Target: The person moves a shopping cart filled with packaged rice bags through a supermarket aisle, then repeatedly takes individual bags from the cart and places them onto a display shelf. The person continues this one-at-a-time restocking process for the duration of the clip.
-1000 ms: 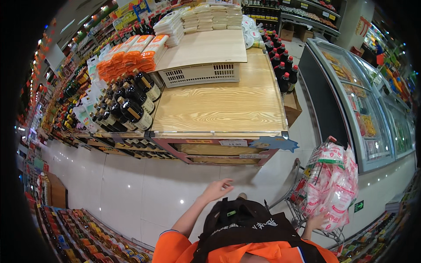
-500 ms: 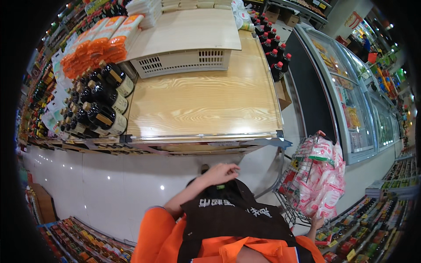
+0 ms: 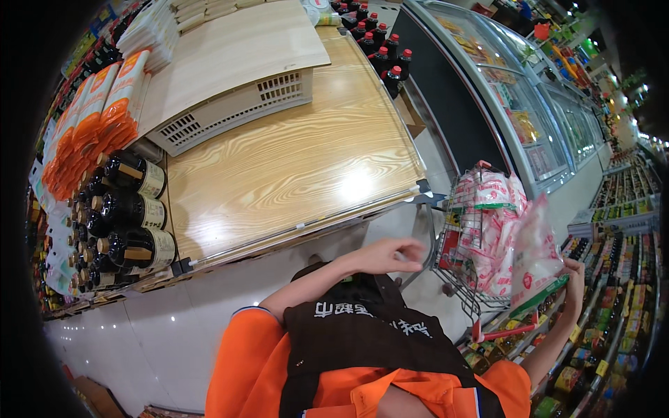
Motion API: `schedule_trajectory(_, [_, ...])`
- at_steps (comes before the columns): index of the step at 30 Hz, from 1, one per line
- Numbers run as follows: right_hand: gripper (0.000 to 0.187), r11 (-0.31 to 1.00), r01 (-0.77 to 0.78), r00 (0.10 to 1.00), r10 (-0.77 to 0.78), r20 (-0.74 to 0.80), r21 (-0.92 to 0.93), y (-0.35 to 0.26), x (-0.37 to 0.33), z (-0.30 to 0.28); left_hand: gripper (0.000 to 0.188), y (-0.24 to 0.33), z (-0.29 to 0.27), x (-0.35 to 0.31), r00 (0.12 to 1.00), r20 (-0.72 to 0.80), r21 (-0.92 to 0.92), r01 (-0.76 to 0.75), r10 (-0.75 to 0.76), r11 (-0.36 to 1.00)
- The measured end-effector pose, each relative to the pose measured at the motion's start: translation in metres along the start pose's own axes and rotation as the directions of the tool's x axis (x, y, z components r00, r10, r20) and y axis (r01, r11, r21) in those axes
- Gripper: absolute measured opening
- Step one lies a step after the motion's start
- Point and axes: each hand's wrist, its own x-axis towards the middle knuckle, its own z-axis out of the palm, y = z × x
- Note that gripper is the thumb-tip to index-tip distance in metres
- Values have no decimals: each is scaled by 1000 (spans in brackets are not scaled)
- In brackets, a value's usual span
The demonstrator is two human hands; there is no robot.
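The bag [image 3: 535,254] is clear with red print and a green edge; the counter [image 3: 293,160] is pale woodgrain; the bottles [image 3: 132,209] are dark.

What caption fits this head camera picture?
Right hand lifts a clear bag from the shopping cart; left hand hovers empty.
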Motion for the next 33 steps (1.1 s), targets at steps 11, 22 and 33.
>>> schedule_trajectory(11, [62,704,-164,242,-650,720,691,-136,84,269,66,-3,-37,-69,790,-612,-733,-555,-26,393])
schedule_trajectory(22, [45,640,-571,431,-299,851,514,-161,106,495,53,-12,-93,-68,296,-927,-364,-856,-229,368])
schedule_trajectory(33, [53,932,-85,464,-275,842,352,-281,166,485,55,-17,-84,-36,247,-937,-321,-889,-248,328])
